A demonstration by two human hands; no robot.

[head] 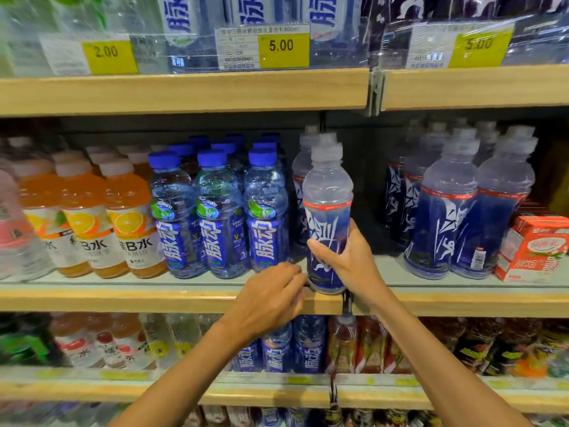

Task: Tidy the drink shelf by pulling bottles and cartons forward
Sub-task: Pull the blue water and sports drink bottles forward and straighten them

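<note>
Right hand [341, 260] grips the tall clear plastic bottle with dark blue label [328, 192]; left hand [271, 300] rests loosely curled beside its base, holding nothing.

Lined along wood-edged shelf [154, 298]: orange bottles [89, 223] left, blue-capped bottles [215, 217] middle, clear-capped blue bottles [446, 217] right, red cartons [532, 251] far right.

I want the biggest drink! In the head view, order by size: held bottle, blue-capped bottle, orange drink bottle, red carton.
The held bottle, though it is nearest the camera.
Then blue-capped bottle and orange drink bottle, about alike.
Last, red carton.
</note>
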